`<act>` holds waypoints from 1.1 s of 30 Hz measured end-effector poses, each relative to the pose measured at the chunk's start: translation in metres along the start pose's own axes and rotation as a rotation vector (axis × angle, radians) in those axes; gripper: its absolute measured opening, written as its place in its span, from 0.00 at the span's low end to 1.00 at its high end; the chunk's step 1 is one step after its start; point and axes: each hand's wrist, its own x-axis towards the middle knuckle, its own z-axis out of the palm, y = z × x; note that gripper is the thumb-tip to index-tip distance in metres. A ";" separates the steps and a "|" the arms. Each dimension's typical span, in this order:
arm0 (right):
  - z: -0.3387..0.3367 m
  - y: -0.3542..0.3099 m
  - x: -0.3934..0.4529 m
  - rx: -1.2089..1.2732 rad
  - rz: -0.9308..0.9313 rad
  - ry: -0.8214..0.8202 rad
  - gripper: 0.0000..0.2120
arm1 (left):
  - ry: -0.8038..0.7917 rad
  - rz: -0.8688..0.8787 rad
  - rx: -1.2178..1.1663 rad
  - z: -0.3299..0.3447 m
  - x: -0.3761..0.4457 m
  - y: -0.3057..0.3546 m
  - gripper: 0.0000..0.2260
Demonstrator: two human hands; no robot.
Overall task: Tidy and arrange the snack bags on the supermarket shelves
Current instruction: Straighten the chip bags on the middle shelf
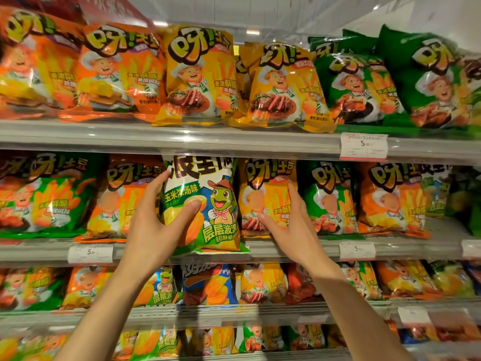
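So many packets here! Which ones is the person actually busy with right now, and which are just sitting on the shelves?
In hand:
- frog bag, white and green, gripped by the left hand
- yellow bag beside it, touched by the right hand

Just there:
- green bag further right
- price tag on the upper shelf rail
- blue bag on the shelf below

The left hand (156, 225) grips the frog-print chip bag (208, 204); the right hand (289, 225) touches the yellow bag (263, 194) beside it.

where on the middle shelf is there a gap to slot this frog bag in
Bare shelf shows only at the far right, beside the orange bag. Elsewhere bags touch: the frog bag, gripped by the left hand, overlaps the yellow bag under the right hand.
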 end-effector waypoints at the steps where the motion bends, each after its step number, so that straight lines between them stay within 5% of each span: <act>1: -0.001 0.001 0.005 -0.003 -0.002 -0.006 0.47 | -0.001 0.000 -0.002 0.001 0.000 0.000 0.34; 10: 0.011 0.016 -0.003 -0.034 -0.033 -0.069 0.44 | -0.003 -0.006 -0.006 0.002 -0.003 0.002 0.35; 16: 0.004 0.011 0.002 -0.088 -0.001 -0.137 0.45 | 0.011 -0.091 -0.006 0.002 -0.006 0.002 0.45; 23: -0.027 -0.006 -0.015 0.126 0.151 -0.128 0.46 | -0.056 -0.104 -0.118 -0.001 -0.011 -0.001 0.35; 33: -0.050 -0.003 -0.108 0.473 0.395 0.098 0.20 | -0.079 -0.170 -0.300 0.004 -0.055 -0.018 0.34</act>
